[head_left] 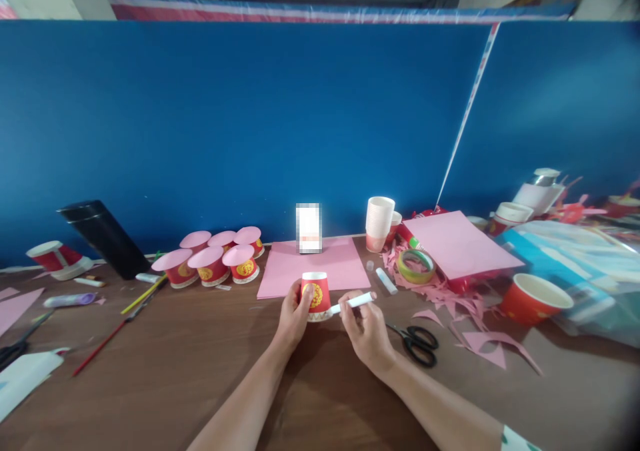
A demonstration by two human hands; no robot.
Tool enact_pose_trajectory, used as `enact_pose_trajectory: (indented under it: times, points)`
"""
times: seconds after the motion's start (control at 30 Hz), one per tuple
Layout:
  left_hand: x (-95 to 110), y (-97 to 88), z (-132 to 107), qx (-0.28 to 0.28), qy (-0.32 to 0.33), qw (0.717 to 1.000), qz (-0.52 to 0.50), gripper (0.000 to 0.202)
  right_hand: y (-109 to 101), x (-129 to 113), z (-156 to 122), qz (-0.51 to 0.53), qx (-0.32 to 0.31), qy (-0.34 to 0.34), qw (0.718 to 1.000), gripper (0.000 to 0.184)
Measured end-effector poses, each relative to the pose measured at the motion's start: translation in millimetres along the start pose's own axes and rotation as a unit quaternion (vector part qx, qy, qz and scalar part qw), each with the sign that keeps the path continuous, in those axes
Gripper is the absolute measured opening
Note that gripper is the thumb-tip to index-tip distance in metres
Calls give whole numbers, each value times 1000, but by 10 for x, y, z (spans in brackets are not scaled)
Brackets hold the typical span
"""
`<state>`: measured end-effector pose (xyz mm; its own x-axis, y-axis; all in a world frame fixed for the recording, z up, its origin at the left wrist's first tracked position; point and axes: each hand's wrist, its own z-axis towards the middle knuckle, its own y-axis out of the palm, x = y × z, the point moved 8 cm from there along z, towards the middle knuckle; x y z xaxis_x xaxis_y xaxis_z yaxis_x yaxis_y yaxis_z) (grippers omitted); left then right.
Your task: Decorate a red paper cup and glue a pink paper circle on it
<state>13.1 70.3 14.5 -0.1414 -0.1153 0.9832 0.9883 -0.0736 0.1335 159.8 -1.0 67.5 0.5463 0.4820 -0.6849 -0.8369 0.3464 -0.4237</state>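
My left hand (294,314) is closed around the side of a red paper cup (318,298) that has a gold emblem and is held upside down. In my right hand (367,334) is a white marker (357,302), its tip at the lower right edge of the cup, where a zigzag pattern runs along the pale rim. Whether the tip touches the cup I cannot tell. Behind the cup lies a stack of pink paper (280,268). Black-handled scissors (420,344) rest just right of my right hand.
Several upturned red cups topped with pink discs (208,258) stand at left, near a black bottle (107,238). Toward the right are stacked white cups (380,218), green tape (416,266), pink scraps (485,348), an orange-red cup (535,299) and a plastic bag (590,271). A blue partition (300,111) rises behind.
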Motion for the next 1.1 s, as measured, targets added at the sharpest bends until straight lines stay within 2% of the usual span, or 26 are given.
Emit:
enact_pose_trajectory:
  times: [0.43,0.7,0.93,1.1]
  points:
    - [-17,-6,0,-2,3,1000,1,38,-6,-46,10,-12,-3,-21,1000,16]
    - [-56,-21,12,3,-6,1000,-9,41,39,-7,19,-8,-16,-6,1000,15]
    - [52,25,-48,-2,-27,999,-23,43,62,-64,5,-4,-30,-19,999,17]
    - [133,3,-37,3,-1,1000,-3,44,45,-159,-15,-10,-28,-57,998,16]
